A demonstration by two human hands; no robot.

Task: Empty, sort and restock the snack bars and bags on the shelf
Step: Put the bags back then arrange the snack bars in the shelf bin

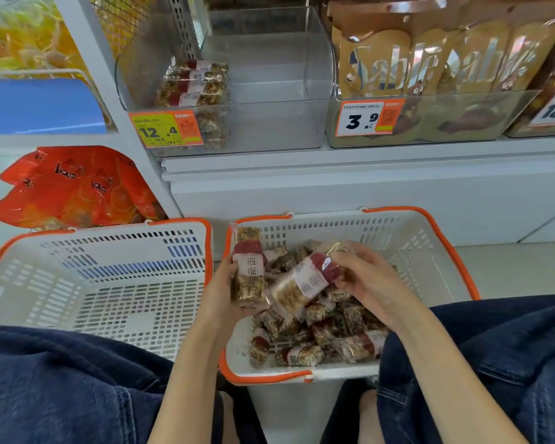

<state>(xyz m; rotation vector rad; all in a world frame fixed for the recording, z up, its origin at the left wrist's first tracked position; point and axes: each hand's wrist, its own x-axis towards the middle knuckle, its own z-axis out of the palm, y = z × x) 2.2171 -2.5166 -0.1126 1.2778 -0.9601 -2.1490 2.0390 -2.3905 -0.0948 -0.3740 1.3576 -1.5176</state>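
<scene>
- Here, two white baskets w/ orange rims sit side by side on the floor below the shelf; left basket holds nothing, right basket has a heap of nut bars in its near half.
- Far half of right basket is bare mesh.
- Left hand grips one nut bar upright, at the right basket's left rim.
- Right hand pinches a 2nd nut bar, tilted, its lower end touching the first.
- Bars: clear wrap, visible nuts, dark red band w/ white label.
- Clear bin on shelf: small stack of bars at left, rest open; tag reads 12.4.
- Sablé bags fill next bin.
</scene>
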